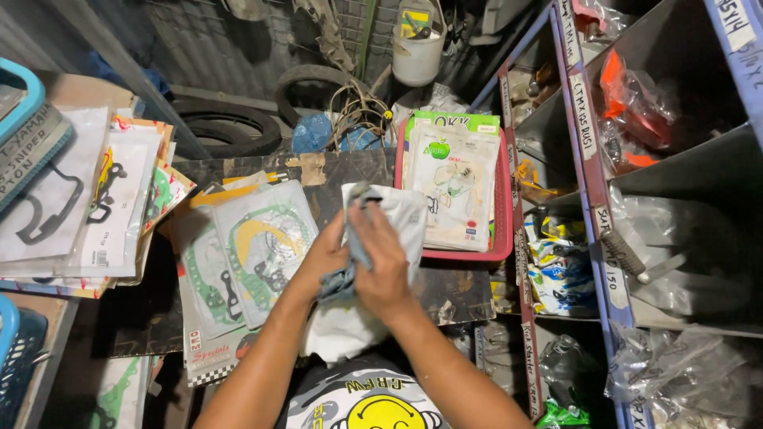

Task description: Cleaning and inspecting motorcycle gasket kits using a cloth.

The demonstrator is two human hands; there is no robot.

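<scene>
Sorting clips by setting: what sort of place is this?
Probably a motorcycle spare-parts shop or storeroom: packaged gasket sets on the counter, labelled shelf bins of bagged parts, and tyres by the wall.

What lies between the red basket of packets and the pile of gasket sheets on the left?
In the head view, both hands, left and right, hold a white plastic packet and grey cloth between red basket and gasket sheets.

Hidden and cut-off parts around the two hands

The left hand (322, 262) and right hand (385, 270) cover the middle of the white packet (397, 218), and its grey cloth (340, 282) hides their fingertips. The blue basket (17, 349) is cut by the left edge; bagged parts (683, 373) on the shelves are too blurred to identify.
</scene>
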